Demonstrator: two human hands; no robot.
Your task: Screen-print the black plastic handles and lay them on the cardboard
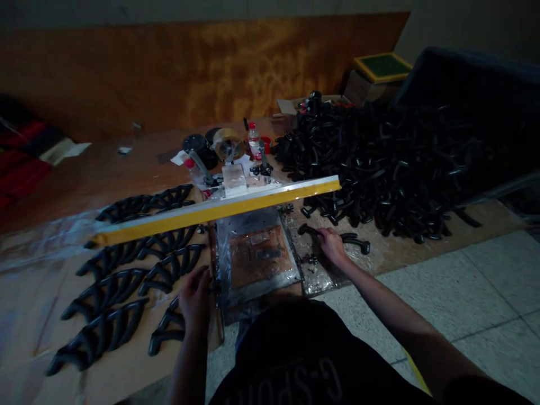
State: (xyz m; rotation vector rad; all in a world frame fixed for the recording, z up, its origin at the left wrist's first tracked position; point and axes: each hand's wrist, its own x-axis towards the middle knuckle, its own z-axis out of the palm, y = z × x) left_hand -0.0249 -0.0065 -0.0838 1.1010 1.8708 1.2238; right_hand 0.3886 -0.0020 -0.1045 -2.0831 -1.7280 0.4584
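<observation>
My right hand (332,246) is closed on a black curved handle-like part (311,230) at the right of the work plate; another such part (356,243) lies beside or under the fingers. My left hand (194,298) is low at the plate's left edge, fingers curled in; what they hold, if anything, is hidden. Between my hands lies a flat plate (240,286) with a brown middle and shiny film. Above it a yellow-and-white framed panel (219,210) stands raised, seen edge-on. Behind it is a metal clamp (201,164).
Rows of black curved parts (105,326) lie on cardboard (25,337) at left. A large heap of them (371,163) fills the right. A tape roll (228,140) and a red-capped bottle (253,140) stand behind. A wooden board (147,79) lines the back.
</observation>
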